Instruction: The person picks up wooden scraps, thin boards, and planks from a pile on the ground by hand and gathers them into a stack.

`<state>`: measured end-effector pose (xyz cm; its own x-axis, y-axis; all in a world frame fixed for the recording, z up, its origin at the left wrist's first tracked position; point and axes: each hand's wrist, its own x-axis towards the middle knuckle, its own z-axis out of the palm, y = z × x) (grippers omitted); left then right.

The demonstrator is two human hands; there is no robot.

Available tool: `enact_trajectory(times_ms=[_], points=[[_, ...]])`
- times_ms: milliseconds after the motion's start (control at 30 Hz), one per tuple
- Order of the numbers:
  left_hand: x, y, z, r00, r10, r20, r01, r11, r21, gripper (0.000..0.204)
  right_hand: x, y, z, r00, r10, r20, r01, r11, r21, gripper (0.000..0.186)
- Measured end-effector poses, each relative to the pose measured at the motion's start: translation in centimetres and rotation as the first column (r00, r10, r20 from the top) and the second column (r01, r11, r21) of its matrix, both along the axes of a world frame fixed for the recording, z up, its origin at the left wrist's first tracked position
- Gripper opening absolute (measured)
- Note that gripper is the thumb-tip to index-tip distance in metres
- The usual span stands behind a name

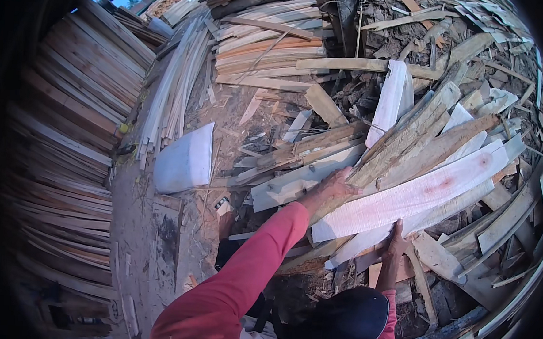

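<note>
Both my hands are on a bundle of rough wood offcuts lying at a slant. My left hand [333, 190] is closed round the bundle's left edge, beside a bark-edged slab [408, 143]. Below and to the right, my right hand [395, 245] grips the near edge with its thumb against a pale, pink-stained board [418, 189]; its other fingers are hidden underneath. Another pale plank [305, 177] lies left of my left hand, and a whitish upright strip [388, 105] leans beyond the bundle.
Loose slabs and bark scraps [457, 265] cover the ground on the right. Stacked sawn planks [70, 134] line the left side, and another stack [269, 43] stands at the back. A white sack-like piece [185, 159] lies on the dirt floor. A dark post [344, 20] rises behind.
</note>
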<state>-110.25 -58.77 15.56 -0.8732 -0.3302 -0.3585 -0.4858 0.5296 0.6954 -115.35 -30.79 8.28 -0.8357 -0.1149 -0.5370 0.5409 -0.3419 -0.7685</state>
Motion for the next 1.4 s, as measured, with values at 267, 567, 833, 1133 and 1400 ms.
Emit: enact_trajectory(times_ms=[267, 567, 833, 1133, 1400], points=[[5.0, -2.1, -0.4, 0.968, -0.187, 0.166, 0.191, 0.981, -0.013, 0.095, 7.3, 0.7, -0.4, 0.981, 0.194, 0.018, -0.191, 0.977, -0.093, 0.062], [1.0, -7.4, -1.0, 0.983, 0.171, -0.065, -0.18, 0.962, -0.204, 0.087, 7.3, 0.2, -3.6, 0.962, 0.258, -0.09, -0.245, 0.96, 0.132, 0.054], [-8.5, -14.3, -4.2, 0.984, 0.163, 0.076, -0.113, 0.89, -0.441, 0.087, 7.4, 1.0, -4.1, 0.948, 0.319, -0.013, -0.311, 0.93, 0.195, 0.052], [-7.3, -17.6, -6.0, 0.769, -0.622, -0.15, 0.432, 0.678, -0.595, 0.055, 7.2, 1.7, -3.5, 0.93, 0.36, 0.076, -0.368, 0.912, 0.181, 0.045], [-6.3, -12.0, -0.5, 0.988, 0.11, -0.112, -0.115, 0.992, -0.043, 0.066, 7.4, 1.2, -3.7, 0.92, 0.39, 0.023, -0.386, 0.899, 0.206, 0.042]])
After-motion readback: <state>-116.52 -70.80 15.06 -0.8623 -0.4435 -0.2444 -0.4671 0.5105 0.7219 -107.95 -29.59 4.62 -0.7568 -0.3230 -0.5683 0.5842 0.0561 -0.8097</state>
